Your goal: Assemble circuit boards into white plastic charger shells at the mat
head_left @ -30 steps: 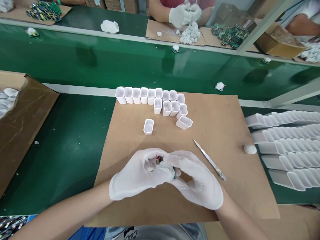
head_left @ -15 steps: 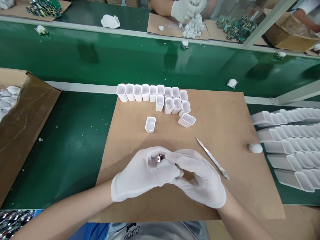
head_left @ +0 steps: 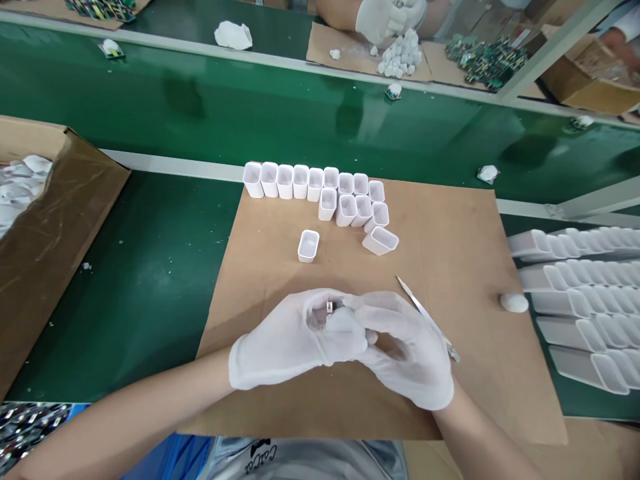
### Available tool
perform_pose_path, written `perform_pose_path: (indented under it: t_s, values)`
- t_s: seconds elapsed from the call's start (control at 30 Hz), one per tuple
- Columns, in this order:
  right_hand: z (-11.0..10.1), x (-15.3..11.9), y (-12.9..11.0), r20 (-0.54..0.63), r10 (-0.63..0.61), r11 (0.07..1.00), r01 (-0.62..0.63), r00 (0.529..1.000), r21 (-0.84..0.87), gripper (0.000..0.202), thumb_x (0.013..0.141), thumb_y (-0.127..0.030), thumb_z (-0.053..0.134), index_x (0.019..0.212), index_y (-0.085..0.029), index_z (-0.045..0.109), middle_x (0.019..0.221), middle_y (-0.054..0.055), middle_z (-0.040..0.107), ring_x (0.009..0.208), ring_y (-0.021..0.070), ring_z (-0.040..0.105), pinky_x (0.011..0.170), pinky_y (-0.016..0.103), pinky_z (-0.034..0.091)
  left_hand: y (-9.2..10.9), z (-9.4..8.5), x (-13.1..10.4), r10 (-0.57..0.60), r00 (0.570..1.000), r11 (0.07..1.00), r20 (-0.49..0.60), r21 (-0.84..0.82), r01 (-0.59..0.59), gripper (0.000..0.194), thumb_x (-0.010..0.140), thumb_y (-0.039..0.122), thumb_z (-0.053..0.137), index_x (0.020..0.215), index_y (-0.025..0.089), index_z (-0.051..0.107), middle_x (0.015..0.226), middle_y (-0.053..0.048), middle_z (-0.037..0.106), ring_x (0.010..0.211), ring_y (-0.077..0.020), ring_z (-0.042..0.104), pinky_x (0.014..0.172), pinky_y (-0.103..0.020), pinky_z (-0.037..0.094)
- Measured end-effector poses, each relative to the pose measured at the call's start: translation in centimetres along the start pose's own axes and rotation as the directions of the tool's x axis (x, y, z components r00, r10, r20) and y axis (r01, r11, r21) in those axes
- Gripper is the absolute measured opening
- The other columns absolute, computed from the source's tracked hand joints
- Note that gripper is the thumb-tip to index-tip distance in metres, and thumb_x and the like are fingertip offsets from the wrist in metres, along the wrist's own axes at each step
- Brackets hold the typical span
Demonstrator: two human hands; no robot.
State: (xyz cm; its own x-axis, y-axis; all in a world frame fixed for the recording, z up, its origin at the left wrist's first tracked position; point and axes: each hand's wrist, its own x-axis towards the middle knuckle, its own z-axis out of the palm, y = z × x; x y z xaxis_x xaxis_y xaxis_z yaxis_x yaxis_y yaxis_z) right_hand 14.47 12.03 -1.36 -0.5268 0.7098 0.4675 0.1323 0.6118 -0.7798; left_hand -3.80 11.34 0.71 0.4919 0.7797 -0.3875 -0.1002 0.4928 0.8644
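While the green table [head_left: 165, 260] fills most of the head view, a brown cardboard sheet [head_left: 470, 380] covers its middle, under the hands. Open cardboard box [head_left: 75, 207] at the left edge, white pieces inside. At the right edge: several rows of nested white containers [head_left: 590, 303], partly out of frame. Both hands are gloved in white and meet over the sheet. Left hand [head_left: 300, 337]: curled, fingers closed around a small part. Right hand [head_left: 407, 350]: thumb and fingers bowed, a gap between them, tips meeting the left hand's fingers; whether they grip anything is hidden, cannot tell. Beyond the hands, white cups [head_left: 285, 181] stand close together, nine in the back row and four in front. One slanted cup [head_left: 381, 241] sits by the right end of this group; a lone cup [head_left: 309, 246] stands apart, nearer the left hand. Pointed tool [head_left: 415, 297] lies on the sheet, partly covered by the right hand. White rounded piece [head_left: 514, 303] near the sheet's right edge. Smallest: the small part [head_left: 330, 307], dark with a pale face, within the left hand's curl, just beside the right fingertips; mostly covered by glove.
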Motion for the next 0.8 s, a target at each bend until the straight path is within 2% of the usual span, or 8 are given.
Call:
perform_pose_path:
  t_s: [0.1, 0.17, 0.27, 0.37, 0.47, 0.6, 0.7, 0.8]
  values:
    - [0.2, -0.5, -0.2, -0.068, 0.093, 0.986, -0.082, 0.993, 0.148, 0.043, 0.089, -0.009, 0.064, 0.124, -0.032, 0.055, 0.080, -0.001, 0.065, 0.066, 0.0184, 0.062, 0.057, 0.033, 0.054, 0.2, -0.7, 0.0, 0.092, 0.991, 0.996, 0.099, -0.013, -0.092, 0.028, 0.099, 0.031, 0.046, 0.096, 0.017, 0.070, 0.085, -0.004, 0.066, 0.076, -0.0139, 0.057, 0.071, -0.026, 0.047]
    - [0.1, -0.5, -0.4, -0.042, 0.169, 0.945, -0.149, 0.985, 0.292, 0.043, 0.089, -0.007, 0.064, 0.122, -0.034, 0.055, 0.083, -0.001, 0.067, 0.067, 0.0176, 0.065, 0.058, 0.034, 0.055, 0.2, -1.0, -0.1, 0.123, 0.980, 0.989, 0.160, -0.105, -0.107, 0.034, 0.101, 0.037, 0.042, 0.101, 0.016, 0.070, 0.089, -0.006, 0.065, 0.078, -0.0146, 0.057, 0.075, -0.028, 0.047]
    - [-0.3, 0.1, -0.7, 0.044, 0.249, 0.850, -0.240, 0.968, 0.469, 0.038, 0.083, -0.013, 0.074, 0.113, -0.031, 0.058, 0.088, 0.000, 0.069, 0.071, 0.0196, 0.068, 0.059, 0.035, 0.056, 0.0, -1.2, -0.3, 0.056, 0.979, 0.967, 0.196, -0.256, -0.004, 0.031, 0.098, 0.038, 0.050, 0.115, 0.018, 0.066, 0.098, -0.008, 0.064, 0.075, -0.0136, 0.059, 0.071, -0.027, 0.047]
    - [-0.4, 0.5, -1.0, 0.049, 0.314, 0.787, -0.289, 0.948, 0.545, 0.025, 0.083, -0.017, 0.074, 0.103, -0.026, 0.061, 0.088, 0.001, 0.070, 0.076, 0.0213, 0.070, 0.055, 0.032, 0.056, -0.2, -1.0, -0.4, -0.003, 0.981, 0.963, 0.196, -0.264, 0.056, 0.030, 0.098, 0.036, 0.050, 0.116, 0.016, 0.065, 0.096, -0.008, 0.062, 0.072, -0.0120, 0.060, 0.070, -0.027, 0.048]
    - [0.3, 0.0, -0.9, -0.038, 0.388, 0.793, -0.313, 0.921, 0.523, 0.020, 0.089, -0.010, 0.067, 0.099, -0.026, 0.060, 0.093, 0.002, 0.070, 0.075, 0.0186, 0.071, 0.048, 0.028, 0.054, -0.2, -0.9, -0.3, -0.008, 0.986, 0.981, 0.166, -0.190, 0.040, 0.029, 0.097, 0.038, 0.052, 0.108, 0.014, 0.066, 0.092, -0.007, 0.062, 0.072, -0.0119, 0.059, 0.072, -0.028, 0.048]
    - [1.1, -1.0, -0.5, -0.167, 0.356, 0.896, -0.286, 0.919, 0.339, 0.028, 0.088, -0.005, 0.064, 0.105, -0.027, 0.059, 0.105, 0.003, 0.069, 0.073, 0.0163, 0.069, 0.061, 0.035, 0.059, -0.3, -1.1, -0.1, 0.034, 0.987, 0.992, 0.160, -0.123, -0.014, 0.028, 0.097, 0.038, 0.053, 0.100, 0.013, 0.065, 0.096, -0.008, 0.064, 0.077, -0.0149, 0.062, 0.076, -0.030, 0.049]
    - [1.0, -1.0, -0.3, -0.131, 0.265, 0.925, -0.213, 0.955, 0.316, 0.034, 0.087, -0.005, 0.064, 0.111, -0.028, 0.057, 0.099, 0.002, 0.069, 0.067, 0.0150, 0.067, 0.062, 0.035, 0.059, -0.3, -1.3, 0.0, 0.041, 0.977, 0.982, 0.207, -0.187, -0.002, 0.026, 0.098, 0.035, 0.050, 0.099, 0.013, 0.064, 0.095, -0.007, 0.060, 0.079, -0.0155, 0.061, 0.077, -0.031, 0.048]
    - [0.5, -0.7, -0.3, -0.090, 0.172, 0.956, -0.144, 0.981, 0.256, 0.047, 0.083, -0.005, 0.070, 0.118, -0.031, 0.053, 0.095, 0.000, 0.070, 0.075, 0.0176, 0.069, 0.060, 0.033, 0.058, -0.4, -1.4, 0.0, 0.059, 0.969, 0.957, 0.239, -0.290, 0.013, 0.028, 0.100, 0.032, 0.044, 0.094, 0.011, 0.063, 0.095, -0.007, 0.057, 0.077, -0.0153, 0.060, 0.075, -0.031, 0.047]
